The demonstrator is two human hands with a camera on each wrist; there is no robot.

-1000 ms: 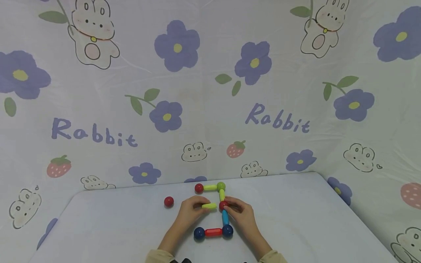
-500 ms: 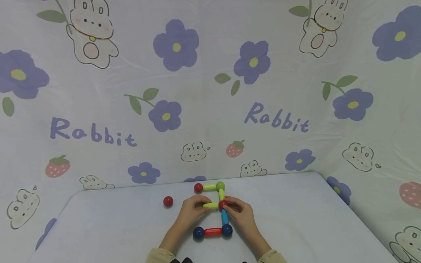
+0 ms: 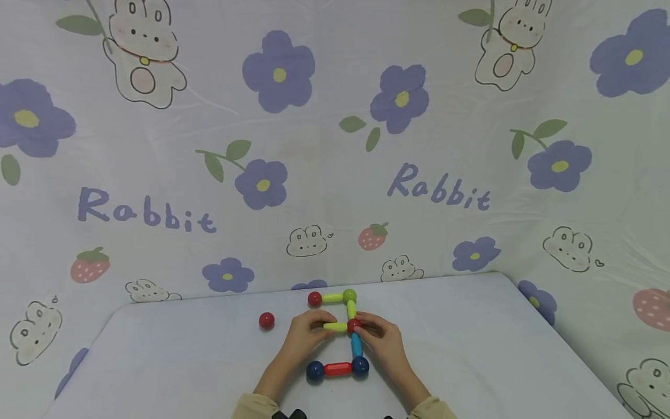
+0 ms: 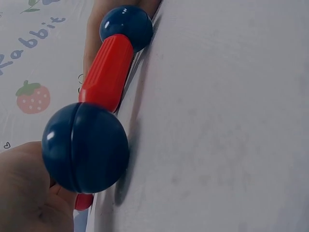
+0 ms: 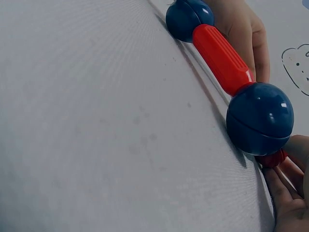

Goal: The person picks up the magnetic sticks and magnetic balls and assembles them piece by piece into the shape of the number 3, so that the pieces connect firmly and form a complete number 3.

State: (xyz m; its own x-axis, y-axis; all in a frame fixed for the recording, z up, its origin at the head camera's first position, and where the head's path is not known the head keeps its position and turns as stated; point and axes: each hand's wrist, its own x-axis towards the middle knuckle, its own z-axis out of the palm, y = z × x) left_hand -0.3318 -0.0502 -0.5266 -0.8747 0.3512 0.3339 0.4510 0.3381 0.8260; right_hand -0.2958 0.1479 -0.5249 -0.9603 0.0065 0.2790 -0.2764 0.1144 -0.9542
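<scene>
Between thumb and fingers my left hand (image 3: 306,334) holds a yellow-green magnetic rod (image 3: 337,327). The rod's right end meets a red ball (image 3: 354,326), which my right hand (image 3: 385,339) pinches from the right side. Above that ball, another yellow-green rod (image 3: 351,309) runs to a green ball (image 3: 349,296). Below it, a blue rod (image 3: 357,345) leads to a dark blue ball (image 3: 360,366). In the right wrist view the red ball (image 5: 273,158) is partly hidden behind a dark blue ball (image 5: 260,118) and touches my right fingers (image 5: 280,186).
A red rod (image 3: 337,369) joins the near dark blue balls, including the left one (image 3: 316,371). At the far end, a rod (image 3: 332,298) links the green ball to a red ball (image 3: 314,299). One loose red ball (image 3: 267,320) lies left on the white table (image 3: 173,355).
My left hand has moved the yellow-green rod slightly right, closing the gap to the middle red ball, which it now touches. My right hand has kept its hold on that ball.
</scene>
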